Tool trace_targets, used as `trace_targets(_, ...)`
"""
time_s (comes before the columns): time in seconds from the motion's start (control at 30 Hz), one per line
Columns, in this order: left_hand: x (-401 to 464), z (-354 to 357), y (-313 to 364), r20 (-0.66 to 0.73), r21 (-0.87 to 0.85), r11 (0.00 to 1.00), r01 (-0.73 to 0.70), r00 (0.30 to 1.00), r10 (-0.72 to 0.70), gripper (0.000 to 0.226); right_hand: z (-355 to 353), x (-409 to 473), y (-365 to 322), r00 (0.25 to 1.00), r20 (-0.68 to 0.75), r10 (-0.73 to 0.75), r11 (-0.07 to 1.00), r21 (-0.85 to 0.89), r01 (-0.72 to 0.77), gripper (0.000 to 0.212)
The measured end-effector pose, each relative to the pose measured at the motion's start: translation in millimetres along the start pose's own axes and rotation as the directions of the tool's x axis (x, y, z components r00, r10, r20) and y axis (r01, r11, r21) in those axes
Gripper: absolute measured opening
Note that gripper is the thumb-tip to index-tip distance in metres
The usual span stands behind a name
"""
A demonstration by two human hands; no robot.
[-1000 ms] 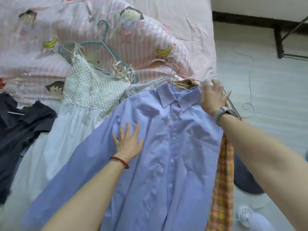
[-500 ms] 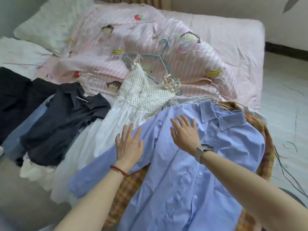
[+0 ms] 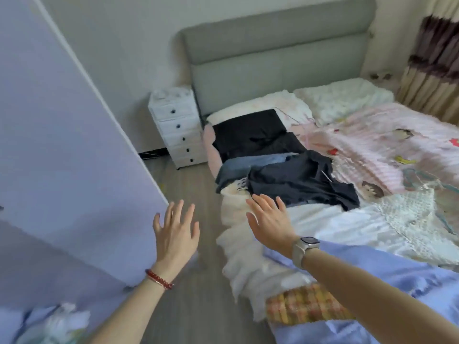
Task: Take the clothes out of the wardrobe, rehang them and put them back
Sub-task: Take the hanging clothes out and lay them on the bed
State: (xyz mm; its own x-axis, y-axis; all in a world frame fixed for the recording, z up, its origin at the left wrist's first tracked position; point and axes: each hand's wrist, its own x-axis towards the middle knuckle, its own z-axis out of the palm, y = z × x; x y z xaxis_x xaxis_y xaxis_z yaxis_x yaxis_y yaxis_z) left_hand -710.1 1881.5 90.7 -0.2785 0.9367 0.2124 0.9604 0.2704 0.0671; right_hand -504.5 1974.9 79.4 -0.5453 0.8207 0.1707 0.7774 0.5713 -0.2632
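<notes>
Across the right half of the frame, clothes (image 3: pixel 298 180) lie spread over the bed (image 3: pixel 278 53), so removal looks done; none is back yet. Your left hand (image 3: pixel 177 234) and right hand (image 3: pixel 270 219) hover, fingers spread, empty. Lavender wardrobe panel (image 3: pixel 62 150) stands at left.

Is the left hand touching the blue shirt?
Apart. The head view shows the left hand open over bare floor, with the blue shirt lying away on the bed.
</notes>
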Motion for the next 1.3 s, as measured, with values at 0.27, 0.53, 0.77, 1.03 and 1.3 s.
trace_targets(0.27,-106,-95,-228,-0.284,0.103,0.878,0.468,0.859,-0.425,0.041,40,61,-262,0.847,-0.006,-0.531,0.83,0.199,0.521,0.041)
trace_targets(0.53,-210,-169,-341,-0.497,0.207,0.587,0.782,0.601,-0.626,0.04,66,81,-471,0.578,-0.005,-0.816,0.536,0.371,0.759,0.039)
trace_targets(0.77,-252,-210,-410,-0.572,0.259,0.281,0.924,0.381,-0.726,0.041,66,78,-639,0.386,-0.042,-0.922,0.271,0.641,0.718,0.034)
trace_targets(1.03,-268,-204,-435,-0.451,0.258,0.06,0.964,0.175,-0.875,0.064,75,62,-747,0.137,0.096,-0.986,0.154,0.837,0.526,0.049)
trace_targets(1.3,-269,-196,-443,-0.465,0.242,0.038,0.97,0.15,-0.872,0.067,75,77,-771,0.377,-0.052,-0.925,0.13,0.888,0.441,0.026)
